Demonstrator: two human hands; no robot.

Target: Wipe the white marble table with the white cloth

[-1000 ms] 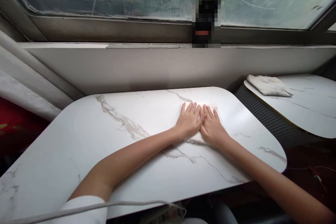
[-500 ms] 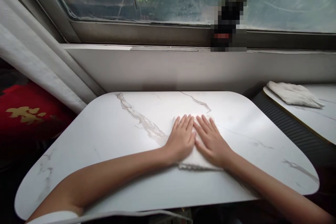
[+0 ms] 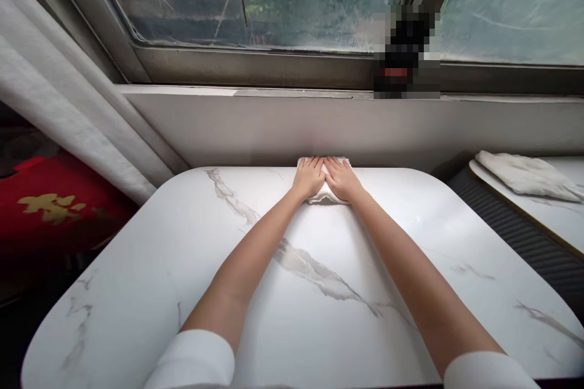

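A folded white cloth [image 3: 326, 196] lies at the far edge of the white marble-patterned table [image 3: 137, 249], close to the wall. Flat on its left part rests my left hand [image 3: 309, 179], fingers stretched forward. My right hand [image 3: 341, 180] presses flat on the right part in the same way, and the two hands meet at the thumbs. Both arms are stretched nearly straight across the tabletop. Most of the cloth is covered by the hands.
A wall panel [image 3: 255, 127] and a window frame [image 3: 255, 67] rise behind the table. Left are a pale curtain [image 3: 59, 73] and a red cloth [image 3: 55, 194] with gold marking. At right, another white cloth [image 3: 524, 175] lies on a second marble-patterned surface [image 3: 515, 191].
Both hands have slid the cloth forward, from the middle of the table to its far edge. My arms have straightened, and the view has shifted slightly.
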